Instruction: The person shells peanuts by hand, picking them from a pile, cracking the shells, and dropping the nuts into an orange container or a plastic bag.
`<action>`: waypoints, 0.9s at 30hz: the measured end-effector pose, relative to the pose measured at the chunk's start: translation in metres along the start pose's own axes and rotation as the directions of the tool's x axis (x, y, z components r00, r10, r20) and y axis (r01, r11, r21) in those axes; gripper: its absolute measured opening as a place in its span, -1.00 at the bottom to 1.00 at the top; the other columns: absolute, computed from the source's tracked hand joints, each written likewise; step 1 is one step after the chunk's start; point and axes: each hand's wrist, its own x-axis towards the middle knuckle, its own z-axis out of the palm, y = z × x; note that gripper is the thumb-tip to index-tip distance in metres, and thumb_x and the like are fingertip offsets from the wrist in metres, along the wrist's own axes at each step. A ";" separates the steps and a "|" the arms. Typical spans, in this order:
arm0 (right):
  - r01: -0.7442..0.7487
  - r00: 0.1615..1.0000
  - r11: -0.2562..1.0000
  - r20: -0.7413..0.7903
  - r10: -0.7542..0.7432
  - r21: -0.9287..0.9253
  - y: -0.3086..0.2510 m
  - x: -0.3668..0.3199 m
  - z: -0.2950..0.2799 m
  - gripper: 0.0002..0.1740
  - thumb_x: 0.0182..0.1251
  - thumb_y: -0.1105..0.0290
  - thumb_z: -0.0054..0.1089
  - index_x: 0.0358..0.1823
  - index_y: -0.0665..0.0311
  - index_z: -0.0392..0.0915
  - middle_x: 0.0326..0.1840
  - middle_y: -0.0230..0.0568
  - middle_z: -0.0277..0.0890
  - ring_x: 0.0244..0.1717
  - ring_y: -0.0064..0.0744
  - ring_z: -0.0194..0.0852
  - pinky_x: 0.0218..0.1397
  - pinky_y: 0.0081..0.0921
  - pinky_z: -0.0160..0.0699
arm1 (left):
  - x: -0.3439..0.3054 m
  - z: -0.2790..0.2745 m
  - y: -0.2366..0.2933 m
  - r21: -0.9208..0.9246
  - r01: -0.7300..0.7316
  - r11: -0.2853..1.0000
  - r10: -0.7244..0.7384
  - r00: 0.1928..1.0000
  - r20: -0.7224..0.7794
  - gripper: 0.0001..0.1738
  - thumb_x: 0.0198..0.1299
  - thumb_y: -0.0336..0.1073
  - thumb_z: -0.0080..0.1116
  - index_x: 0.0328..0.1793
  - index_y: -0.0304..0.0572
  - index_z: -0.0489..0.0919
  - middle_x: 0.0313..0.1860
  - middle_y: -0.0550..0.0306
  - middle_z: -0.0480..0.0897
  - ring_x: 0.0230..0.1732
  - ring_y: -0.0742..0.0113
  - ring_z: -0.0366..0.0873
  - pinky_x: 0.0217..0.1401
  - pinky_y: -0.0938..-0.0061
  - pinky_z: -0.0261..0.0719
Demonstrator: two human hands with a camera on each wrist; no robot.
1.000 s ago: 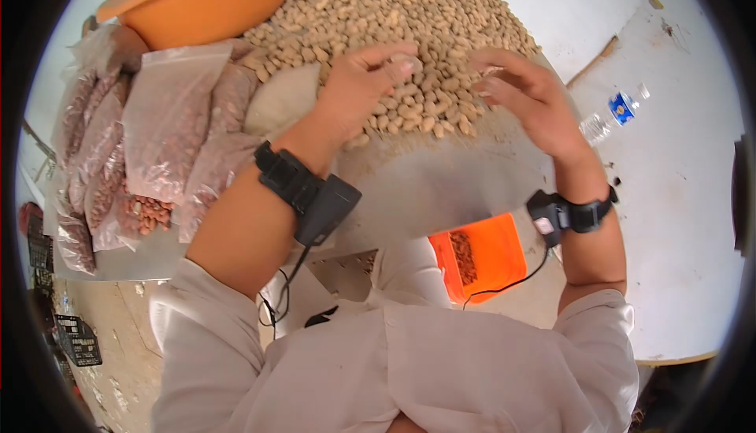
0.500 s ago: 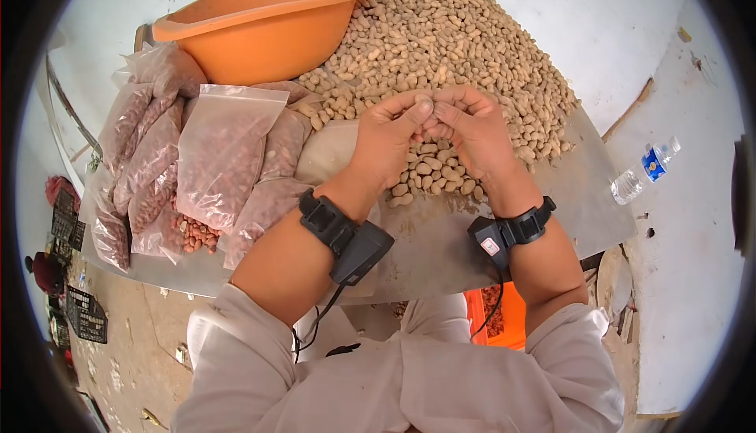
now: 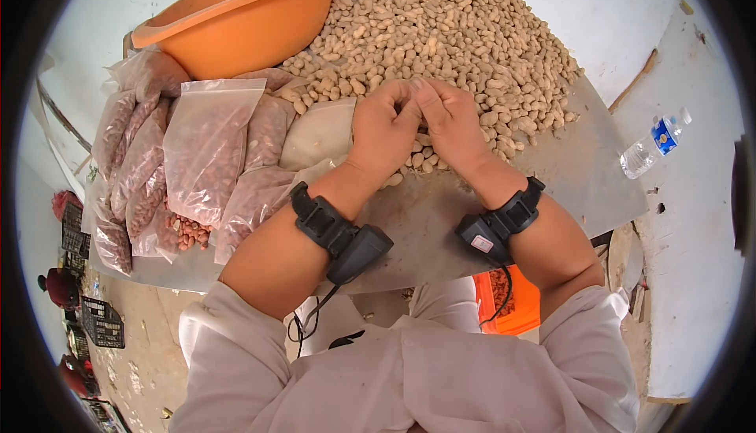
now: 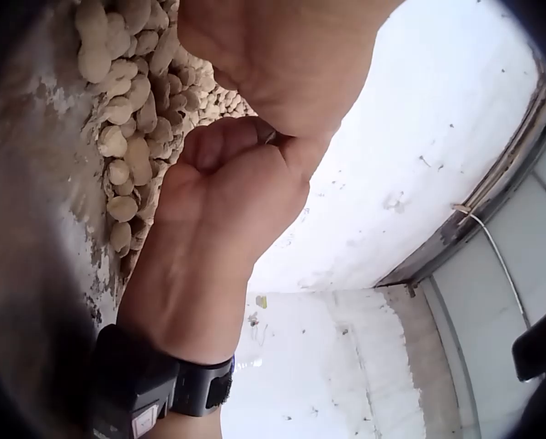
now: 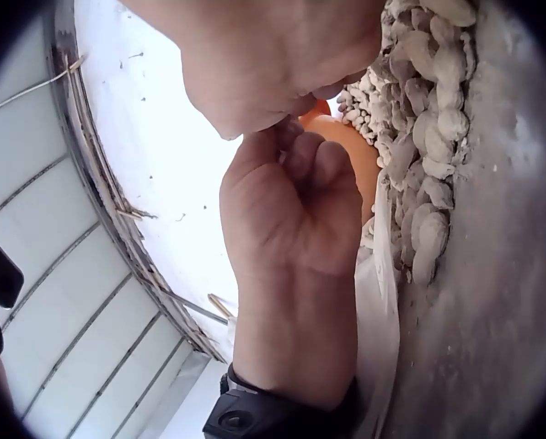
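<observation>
Both hands meet over the front edge of the peanut pile (image 3: 441,31). The left hand (image 3: 386,130) and right hand (image 3: 453,130) have curled fingers, with thumbs and fingertips brought together. Between them is a small thing, almost fully covered, that looks like a peanut; its shape cannot be made out. In the left wrist view, the left hand (image 4: 282,55) touches the right hand (image 4: 227,201) at the fingertips. From the right wrist view, the right hand (image 5: 282,64) lies against the left hand's (image 5: 291,210) thumb and bent fingers.
Clear bags of reddish kernels (image 3: 209,149) lie at the left, below an orange basin (image 3: 252,31). Right of the metal tabletop (image 3: 591,161) is a plastic bottle (image 3: 650,145). An orange container (image 3: 524,303) stands below the front edge, partly behind the right arm.
The hands were apart over the pile a second ago, then came together. Since half a second ago their fingers have closed in tighter, and the head view has shifted slightly.
</observation>
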 end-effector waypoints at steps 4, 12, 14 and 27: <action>0.018 1.000 0.999 -0.003 -0.018 0.044 0.003 -0.001 -0.002 -0.61 0.33 0.15 -0.02 -0.26 0.41 0.50 -0.58 -0.21 0.37 -0.53 -0.52 0.25 -0.45 -0.54 0.30 | 0.002 0.005 -0.006 -0.123 -0.012 0.992 0.004 0.998 -0.066 -0.83 0.20 -0.33 0.06 -0.36 -0.29 0.50 -0.59 0.25 0.48 -0.56 0.52 0.38 -0.51 0.60 0.36; -0.187 0.926 0.957 0.366 0.097 0.221 -0.004 0.011 -0.026 -0.61 0.33 0.27 0.01 0.15 0.25 0.40 -0.57 -0.42 0.34 -0.66 -0.70 0.16 -0.60 -0.77 0.15 | 0.006 -0.006 0.003 -0.590 0.345 0.730 -0.274 0.939 0.209 -0.79 0.29 -0.28 -0.03 -0.31 -0.27 0.47 -0.57 0.27 0.47 -0.62 0.64 0.23 -0.61 0.73 0.15; -0.188 0.932 0.946 0.352 0.086 0.264 0.000 0.010 -0.025 -0.64 0.32 0.33 0.03 0.12 0.25 0.40 -0.58 -0.41 0.35 -0.67 -0.69 0.17 -0.61 -0.77 0.15 | 0.007 -0.004 -0.004 -0.599 0.316 0.736 -0.252 0.949 0.190 -0.79 0.29 -0.27 -0.03 -0.29 -0.27 0.47 -0.58 0.27 0.46 -0.64 0.63 0.22 -0.60 0.73 0.17; -0.293 0.955 0.693 0.164 0.248 0.658 0.018 0.008 -0.013 -0.75 0.23 0.51 0.05 -0.07 0.32 0.32 -0.46 -0.31 0.43 -0.56 -0.60 0.36 -0.55 -0.70 0.32 | 0.008 0.002 -0.008 -0.790 0.262 0.555 -0.318 0.944 0.089 -0.77 0.34 -0.31 -0.13 -0.10 -0.32 0.47 -0.43 0.22 0.46 -0.48 0.55 0.32 -0.46 0.65 0.34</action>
